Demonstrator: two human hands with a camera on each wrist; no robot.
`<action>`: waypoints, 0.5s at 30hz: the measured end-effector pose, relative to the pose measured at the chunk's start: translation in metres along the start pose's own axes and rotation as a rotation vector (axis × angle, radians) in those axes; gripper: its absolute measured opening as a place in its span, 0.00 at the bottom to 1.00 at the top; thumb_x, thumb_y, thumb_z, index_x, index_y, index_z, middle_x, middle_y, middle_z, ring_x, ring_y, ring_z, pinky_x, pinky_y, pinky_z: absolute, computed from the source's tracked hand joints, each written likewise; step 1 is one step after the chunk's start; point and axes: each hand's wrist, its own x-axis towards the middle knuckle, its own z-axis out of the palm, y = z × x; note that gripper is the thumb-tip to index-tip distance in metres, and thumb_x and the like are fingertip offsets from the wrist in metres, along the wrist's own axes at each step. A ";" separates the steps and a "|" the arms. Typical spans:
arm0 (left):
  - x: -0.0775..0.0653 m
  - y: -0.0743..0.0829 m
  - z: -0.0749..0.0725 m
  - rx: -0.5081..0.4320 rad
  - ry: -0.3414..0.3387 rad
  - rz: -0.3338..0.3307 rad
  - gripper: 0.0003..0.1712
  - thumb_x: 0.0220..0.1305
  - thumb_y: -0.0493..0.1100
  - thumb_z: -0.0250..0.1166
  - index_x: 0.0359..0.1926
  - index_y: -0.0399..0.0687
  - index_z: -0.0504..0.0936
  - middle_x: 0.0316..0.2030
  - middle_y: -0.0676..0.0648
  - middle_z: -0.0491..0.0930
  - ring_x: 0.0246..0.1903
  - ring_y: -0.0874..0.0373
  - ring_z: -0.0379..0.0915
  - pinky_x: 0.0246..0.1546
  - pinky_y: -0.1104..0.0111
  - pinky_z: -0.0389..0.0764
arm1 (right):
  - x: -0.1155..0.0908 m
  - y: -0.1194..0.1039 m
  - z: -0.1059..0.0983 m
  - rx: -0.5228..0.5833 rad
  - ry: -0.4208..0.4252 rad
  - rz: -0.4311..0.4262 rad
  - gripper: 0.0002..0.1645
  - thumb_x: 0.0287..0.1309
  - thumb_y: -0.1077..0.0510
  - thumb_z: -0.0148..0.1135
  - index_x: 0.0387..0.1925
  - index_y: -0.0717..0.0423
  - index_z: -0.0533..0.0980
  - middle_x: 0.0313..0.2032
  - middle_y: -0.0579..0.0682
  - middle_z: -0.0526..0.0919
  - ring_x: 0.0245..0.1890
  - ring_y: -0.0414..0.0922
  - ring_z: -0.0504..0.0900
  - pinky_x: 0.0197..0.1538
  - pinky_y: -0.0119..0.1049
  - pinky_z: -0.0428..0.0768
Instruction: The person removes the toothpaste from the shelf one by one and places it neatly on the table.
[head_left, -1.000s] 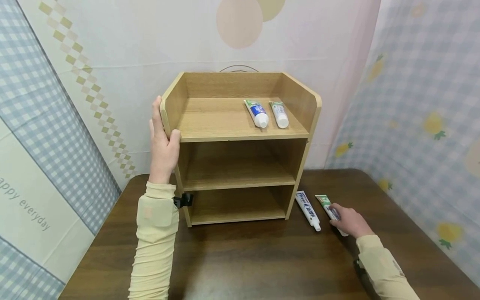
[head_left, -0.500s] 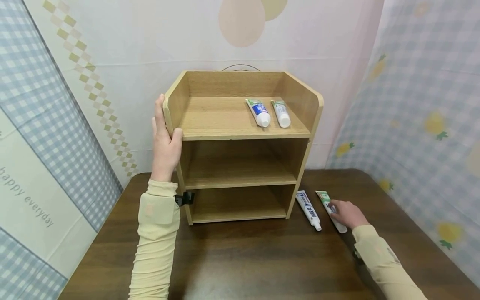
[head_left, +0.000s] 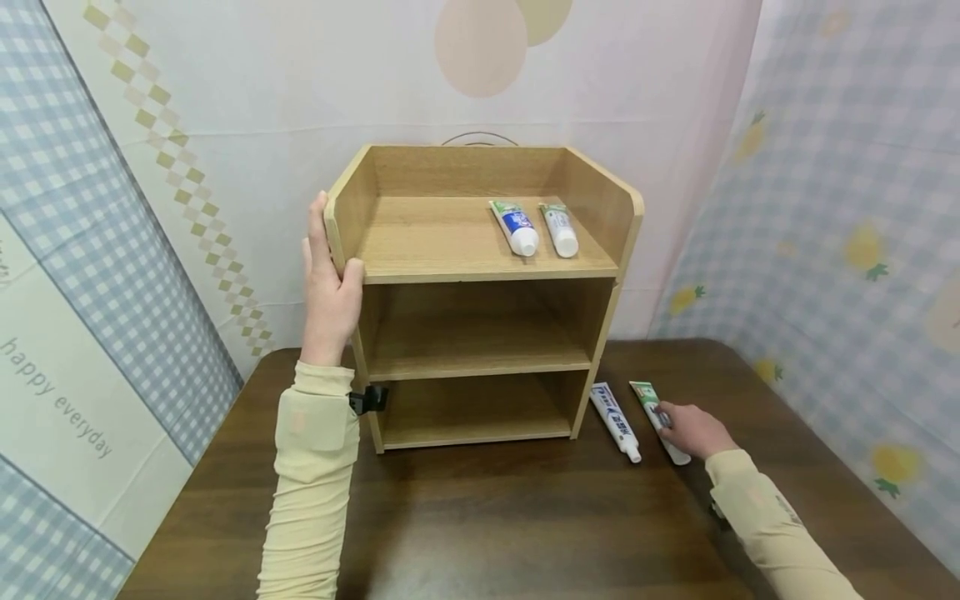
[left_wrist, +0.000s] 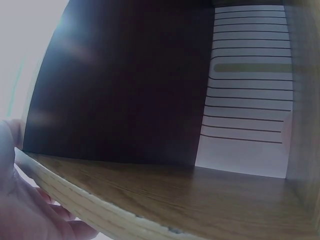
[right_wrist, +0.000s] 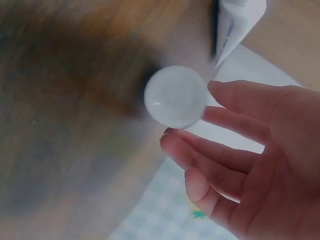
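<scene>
1. So, my left hand (head_left: 330, 292) is clamped on the left side panel of the shelf (head_left: 480, 325). Its straight fingers (head_left: 318, 225) lie flat on the outside and the thumb is hooked over the front edge at the top tier.
2. From the left wrist view I mostly get the panel's wood edge and the dark inside, with a bit of palm (left_wrist: 20, 210) pressed under it.
3. My right hand (head_left: 693, 429) is down on the desk (head_left: 525, 525), right of the shelf, fingers curled over the green tube (head_left: 658, 419) around its middle.
4. In the right wrist view the tube's white cap (right_wrist: 176, 96) faces the camera and my fingers (right_wrist: 235, 130) wrap beside it. I'd call that gripping the tube, though it looks like it's lying on the desk.
5. A blue tube (head_left: 615, 421) lies just left of the green one, roughly parallel, cap toward me, close to the shelf's right foot.
6. Two more tubes sit on the top tier toward the right, side by side, caps pointing at me: one blue-labelled (head_left: 514, 227), one mostly white (head_left: 561, 230).
7. The middle and bottom tiers show only bare wood.
</scene>
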 end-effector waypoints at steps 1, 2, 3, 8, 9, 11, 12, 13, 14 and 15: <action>0.000 0.000 0.000 0.002 -0.001 -0.004 0.48 0.57 0.33 0.46 0.73 0.80 0.48 0.65 0.41 0.58 0.50 0.52 0.61 0.48 0.56 0.66 | -0.001 -0.002 -0.001 -0.014 0.006 -0.011 0.21 0.55 0.60 0.62 0.50 0.67 0.76 0.40 0.66 0.83 0.37 0.58 0.83 0.36 0.52 0.78; -0.001 0.000 0.000 0.004 -0.002 -0.006 0.48 0.57 0.33 0.46 0.73 0.81 0.48 0.65 0.41 0.59 0.50 0.52 0.61 0.48 0.56 0.66 | -0.003 -0.004 -0.003 -0.027 0.020 -0.024 0.19 0.55 0.60 0.63 0.48 0.66 0.77 0.40 0.65 0.84 0.38 0.58 0.83 0.36 0.53 0.79; -0.001 0.000 0.001 0.005 -0.003 -0.008 0.48 0.57 0.33 0.46 0.73 0.81 0.47 0.64 0.41 0.59 0.50 0.52 0.61 0.48 0.56 0.66 | -0.005 -0.007 -0.005 -0.044 0.041 -0.041 0.18 0.55 0.60 0.63 0.47 0.65 0.78 0.39 0.65 0.84 0.38 0.59 0.83 0.36 0.53 0.79; 0.000 0.000 0.001 -0.002 -0.003 0.004 0.48 0.57 0.32 0.46 0.73 0.80 0.48 0.63 0.40 0.59 0.50 0.53 0.60 0.48 0.56 0.66 | -0.012 -0.037 -0.025 -0.107 0.163 -0.133 0.16 0.55 0.60 0.64 0.45 0.63 0.80 0.37 0.61 0.85 0.35 0.57 0.83 0.33 0.51 0.79; 0.001 0.000 0.001 -0.002 -0.003 0.007 0.48 0.57 0.32 0.46 0.73 0.80 0.48 0.64 0.40 0.59 0.50 0.53 0.60 0.49 0.56 0.66 | -0.013 -0.045 -0.031 -0.107 0.182 -0.151 0.12 0.56 0.60 0.63 0.41 0.62 0.80 0.33 0.59 0.84 0.32 0.54 0.82 0.30 0.49 0.78; 0.001 0.000 0.001 0.002 -0.003 0.009 0.48 0.57 0.33 0.46 0.73 0.80 0.47 0.65 0.41 0.58 0.51 0.53 0.60 0.50 0.55 0.66 | -0.018 -0.062 -0.044 -0.103 0.220 -0.194 0.05 0.56 0.60 0.61 0.35 0.58 0.79 0.27 0.53 0.81 0.25 0.48 0.79 0.26 0.44 0.74; 0.001 -0.001 0.001 0.002 -0.002 0.006 0.48 0.57 0.33 0.46 0.73 0.81 0.47 0.65 0.41 0.58 0.51 0.53 0.60 0.50 0.55 0.66 | -0.021 -0.072 -0.051 -0.100 0.242 -0.225 0.03 0.57 0.60 0.61 0.31 0.56 0.77 0.24 0.50 0.79 0.22 0.45 0.75 0.24 0.41 0.72; 0.001 -0.001 0.001 0.001 -0.001 0.004 0.48 0.57 0.33 0.46 0.73 0.81 0.47 0.65 0.41 0.58 0.51 0.52 0.60 0.50 0.55 0.66 | -0.024 -0.083 -0.059 -0.097 0.261 -0.254 0.04 0.58 0.59 0.60 0.28 0.54 0.75 0.22 0.47 0.76 0.19 0.42 0.72 0.23 0.39 0.69; 0.001 -0.001 0.001 -0.001 -0.001 0.001 0.48 0.57 0.33 0.46 0.73 0.80 0.47 0.65 0.41 0.58 0.51 0.52 0.60 0.50 0.55 0.66 | -0.027 -0.093 -0.066 -0.092 0.282 -0.285 0.06 0.58 0.59 0.60 0.26 0.51 0.73 0.20 0.45 0.73 0.18 0.40 0.68 0.23 0.37 0.67; 0.000 -0.002 0.001 -0.002 0.001 0.001 0.48 0.57 0.33 0.46 0.73 0.80 0.47 0.65 0.40 0.58 0.51 0.53 0.60 0.50 0.55 0.66 | -0.030 -0.103 -0.072 -0.090 0.308 -0.318 0.08 0.58 0.59 0.61 0.25 0.50 0.72 0.19 0.43 0.70 0.17 0.38 0.65 0.23 0.36 0.66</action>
